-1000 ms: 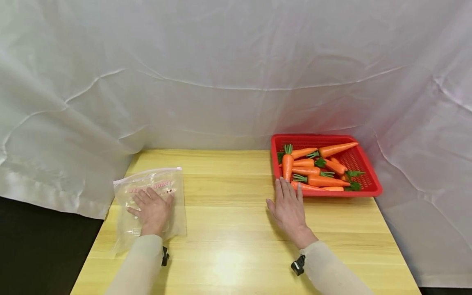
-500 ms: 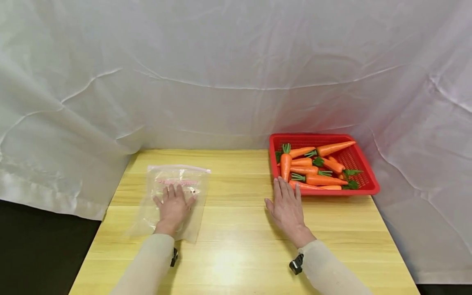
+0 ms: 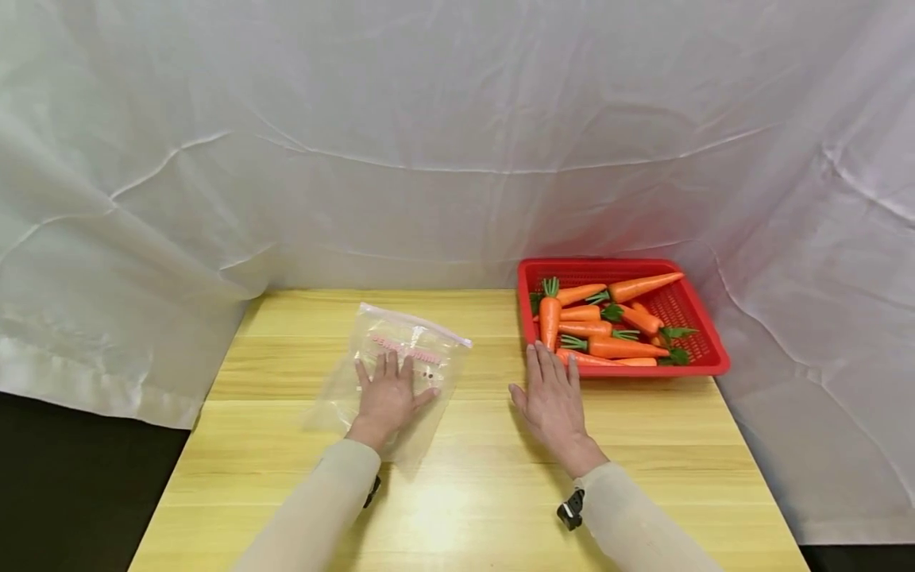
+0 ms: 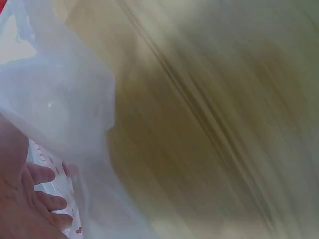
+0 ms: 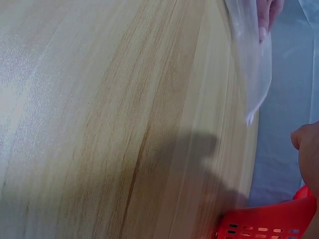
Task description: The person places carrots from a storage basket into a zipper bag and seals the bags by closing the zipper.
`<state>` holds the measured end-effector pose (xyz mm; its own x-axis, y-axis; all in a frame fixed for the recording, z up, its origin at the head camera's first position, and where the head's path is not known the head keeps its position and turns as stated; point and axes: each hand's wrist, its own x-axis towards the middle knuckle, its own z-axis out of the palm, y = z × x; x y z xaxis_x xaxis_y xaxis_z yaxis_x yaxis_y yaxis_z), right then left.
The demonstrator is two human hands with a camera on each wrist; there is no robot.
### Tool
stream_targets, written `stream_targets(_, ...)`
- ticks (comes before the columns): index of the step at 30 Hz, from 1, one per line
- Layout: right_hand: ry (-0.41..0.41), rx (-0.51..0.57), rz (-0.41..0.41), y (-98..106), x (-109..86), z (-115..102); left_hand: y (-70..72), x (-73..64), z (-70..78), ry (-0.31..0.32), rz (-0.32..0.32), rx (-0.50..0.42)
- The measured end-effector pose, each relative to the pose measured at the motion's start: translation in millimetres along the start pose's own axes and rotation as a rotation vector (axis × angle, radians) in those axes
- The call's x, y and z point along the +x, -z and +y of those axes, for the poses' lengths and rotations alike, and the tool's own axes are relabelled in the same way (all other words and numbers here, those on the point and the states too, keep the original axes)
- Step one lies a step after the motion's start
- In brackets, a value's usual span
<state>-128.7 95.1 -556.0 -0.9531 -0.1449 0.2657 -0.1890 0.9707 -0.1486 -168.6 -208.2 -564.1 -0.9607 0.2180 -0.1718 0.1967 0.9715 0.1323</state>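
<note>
Both hands (image 3: 554, 411) are outstretched, gripping nothing, the left (image 3: 388, 401) atop a bag (image 3: 431, 367) slanting lengthwise away and rightward.

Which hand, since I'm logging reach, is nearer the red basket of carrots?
Right. The right hand is at the red basket's near left corner; the left hand lies farther left, on the clear zip bag.

Bag (image 3: 411, 334) glossy plastic (crinkled); basket (image 3: 646, 371) plastic; tabletop (image 3: 475, 429) smooth wood; backdrop (image 3: 457, 119) satiny cloth.

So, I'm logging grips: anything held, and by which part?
Nothing's held: left hand spread on clear plastic zip bag, right hand at red rectangular plastic basket.
</note>
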Motion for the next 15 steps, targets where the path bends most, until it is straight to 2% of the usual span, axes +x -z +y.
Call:
stream_targets(5,-0.004,0.002,-0.020,0.6,-0.3,-0.9,-0.6,-4.7,27.7,-0.109,-0.061,0.066)
stream_targets(8,-0.003,0.005,-0.029,1.6,0.0,-1.3,2.0,-11.2,37.0,-0.192,-0.100,0.093)
stream_targets(12,0.000,0.008,-0.027,2.1,0.0,-0.8,9.2,-23.8,38.5,-0.307,-0.129,0.124)
stream_targets(15,0.001,0.009,-0.011,2.5,0.1,-0.1,14.6,-33.5,30.2,-0.375,-0.155,0.100)
